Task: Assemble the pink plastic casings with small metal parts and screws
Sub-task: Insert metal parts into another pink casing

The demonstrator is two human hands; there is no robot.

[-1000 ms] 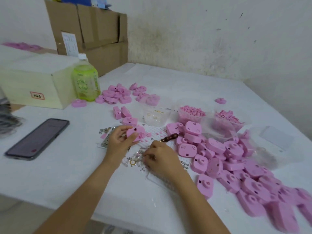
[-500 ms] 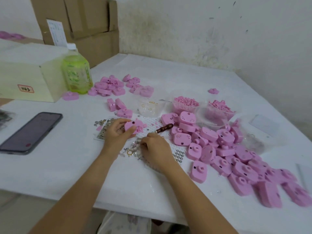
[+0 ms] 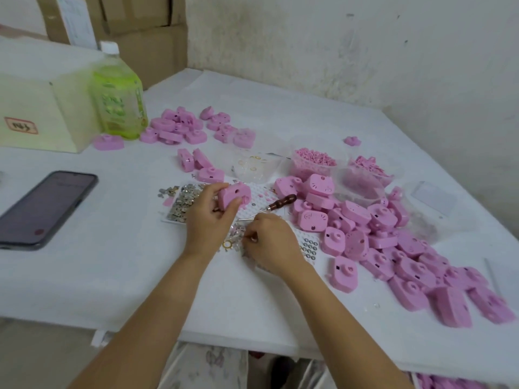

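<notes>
My left hand [image 3: 209, 217] grips a pink plastic casing [image 3: 234, 194], holding it just above the white perforated board [image 3: 262, 199]. My right hand [image 3: 271, 241] lies curled over a small heap of metal parts [image 3: 234, 240] near a brass ring [image 3: 227, 244], its fingertips pinching at the heap; what they hold is hidden. A wooden-handled awl [image 3: 276, 203] lies on the board just beyond my right hand. More metal pieces [image 3: 182, 202] lie left of my left hand.
A large pile of pink casings [image 3: 393, 242] spreads to the right. A smaller pile [image 3: 179, 127] sits near a green bottle [image 3: 119, 94]. Clear tubs of pink bits [image 3: 313, 161] stand behind. A phone [image 3: 42, 209] lies at the left; cardboard boxes [image 3: 140, 29] at the back.
The camera has moved closer and tilted down. My left hand has turned the casing a little and lifted it. My right hand stays over the metal parts.
</notes>
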